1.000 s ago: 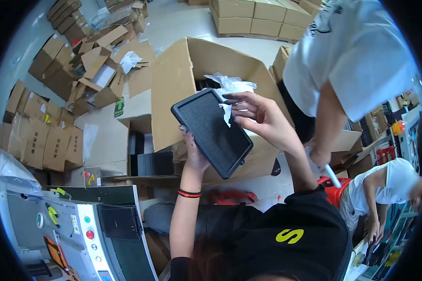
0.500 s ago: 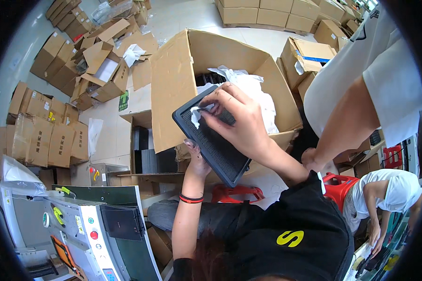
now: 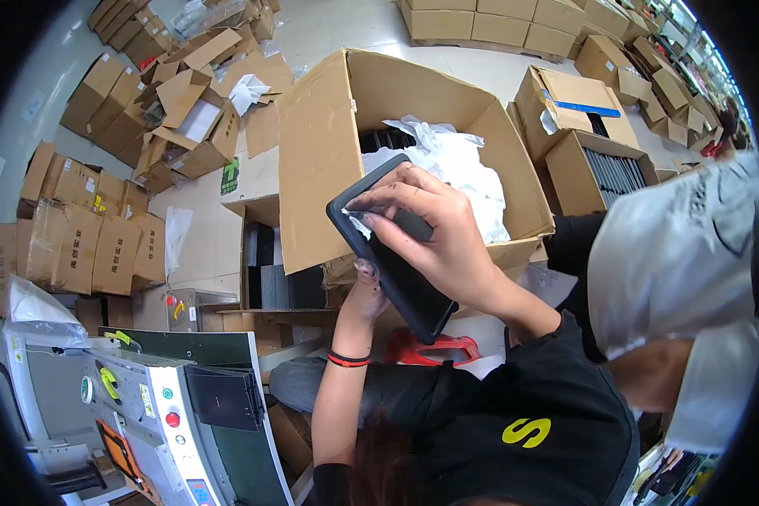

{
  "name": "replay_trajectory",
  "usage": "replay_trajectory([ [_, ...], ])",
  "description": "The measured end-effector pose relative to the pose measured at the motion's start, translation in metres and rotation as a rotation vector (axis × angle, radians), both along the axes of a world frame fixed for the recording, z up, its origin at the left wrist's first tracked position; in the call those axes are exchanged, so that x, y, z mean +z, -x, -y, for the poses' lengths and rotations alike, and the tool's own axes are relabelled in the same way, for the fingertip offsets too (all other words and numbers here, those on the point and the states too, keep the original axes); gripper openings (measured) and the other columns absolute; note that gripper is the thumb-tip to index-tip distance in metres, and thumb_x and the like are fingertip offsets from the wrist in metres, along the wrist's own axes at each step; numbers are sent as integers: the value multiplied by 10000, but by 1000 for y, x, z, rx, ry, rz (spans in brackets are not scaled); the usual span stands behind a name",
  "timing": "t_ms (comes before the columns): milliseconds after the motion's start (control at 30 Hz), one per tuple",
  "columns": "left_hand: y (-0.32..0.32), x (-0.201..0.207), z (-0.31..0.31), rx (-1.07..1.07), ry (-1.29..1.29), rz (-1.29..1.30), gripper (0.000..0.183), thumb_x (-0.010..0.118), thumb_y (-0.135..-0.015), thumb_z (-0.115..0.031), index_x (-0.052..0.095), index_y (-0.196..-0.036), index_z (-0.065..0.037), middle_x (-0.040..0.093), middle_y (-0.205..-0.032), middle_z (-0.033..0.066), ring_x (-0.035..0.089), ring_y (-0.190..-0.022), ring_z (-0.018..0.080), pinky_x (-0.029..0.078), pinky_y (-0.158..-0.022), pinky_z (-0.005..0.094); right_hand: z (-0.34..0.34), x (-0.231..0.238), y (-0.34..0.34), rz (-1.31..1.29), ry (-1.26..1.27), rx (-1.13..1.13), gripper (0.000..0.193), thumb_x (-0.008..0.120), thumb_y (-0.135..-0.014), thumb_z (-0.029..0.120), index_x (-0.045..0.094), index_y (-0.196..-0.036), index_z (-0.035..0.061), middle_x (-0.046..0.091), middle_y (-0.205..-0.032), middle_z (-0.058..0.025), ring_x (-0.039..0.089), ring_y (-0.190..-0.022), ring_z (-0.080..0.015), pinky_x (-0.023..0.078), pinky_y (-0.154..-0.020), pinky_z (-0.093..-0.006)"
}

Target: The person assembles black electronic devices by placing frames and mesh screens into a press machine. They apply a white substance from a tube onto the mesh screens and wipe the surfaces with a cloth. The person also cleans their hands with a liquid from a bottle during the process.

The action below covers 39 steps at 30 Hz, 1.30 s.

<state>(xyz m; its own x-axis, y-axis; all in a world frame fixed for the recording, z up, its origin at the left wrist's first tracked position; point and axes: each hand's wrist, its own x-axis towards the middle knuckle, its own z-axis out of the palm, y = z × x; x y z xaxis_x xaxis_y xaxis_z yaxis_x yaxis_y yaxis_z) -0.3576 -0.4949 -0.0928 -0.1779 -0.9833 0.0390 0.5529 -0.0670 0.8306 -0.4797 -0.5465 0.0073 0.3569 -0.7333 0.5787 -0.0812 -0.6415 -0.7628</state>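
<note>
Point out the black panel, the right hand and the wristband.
Black panel (image 3: 415, 293): head view, lower part of its dark face.
Right hand (image 3: 444, 223): head view, back of the hand.
Wristband (image 3: 348, 361): head view, middle of its visible front.

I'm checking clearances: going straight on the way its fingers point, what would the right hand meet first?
Likely the black panel, at its rim near the upper-left corner, just ahead of the right hand; depth is hard to judge.

- One black panel (image 3: 415, 299), clock centre
- One left hand (image 3: 366, 288), one right hand (image 3: 437, 218)
- One white scrap (image 3: 358, 225)
- One large open box (image 3: 312, 160), twelve o'clock
- One red stool (image 3: 406, 347), five o'clock
</note>
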Motion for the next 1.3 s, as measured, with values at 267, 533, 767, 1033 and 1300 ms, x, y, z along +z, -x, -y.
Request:
replay_trajectory([
  [267,-5,-4,-1,-52,-8,20,961,471,-696,-729,277,-1364,-65,423,-1310,76,445,-1189,202,395,-988,373,4,3,9,-26,-114,98,178,585,-765,-6,625,-936,-31,551,-847,-85,515,-759,-160,419,-699,-256],
  [533,1,6,1,-9,-44,20,1016,426,-665,-779,269,-1371,-65,422,-1308,93,452,-1185,220,399,-983,372,28,8,16,-130,-117,310,143,585,-820,17,592,-955,-31,543,-872,-50,502,-793,-101,423,-711,-250],
  [767,2,10,5,48,-21,-44,1001,403,-687,-773,257,-1376,-62,412,-1316,106,448,-1187,236,399,-984,381,39,-1,39,280,-773,681,276,624,-845,114,540,-1059,-40,549,-1010,-54,530,-898,-81,444,-763,-204],
  [1033,2,13,9,36,-3,-101,984,376,-711,-765,244,-1382,-57,400,-1325,121,445,-1189,254,400,-984,391,31,-14,49,481,-873,681,276,623,-829,82,523,-1068,-16,518,-1026,-71,532,-862,-90,471,-724,-205],
  [1300,5,14,16,0,26,-168,967,350,-736,-757,231,-1388,-53,388,-1335,135,441,-1191,272,400,-984,401,28,-22,61,583,-820,481,169,514,-821,3,543,-979,-51,507,-1042,-111,514,-942,-121,468,-796,-228],
])
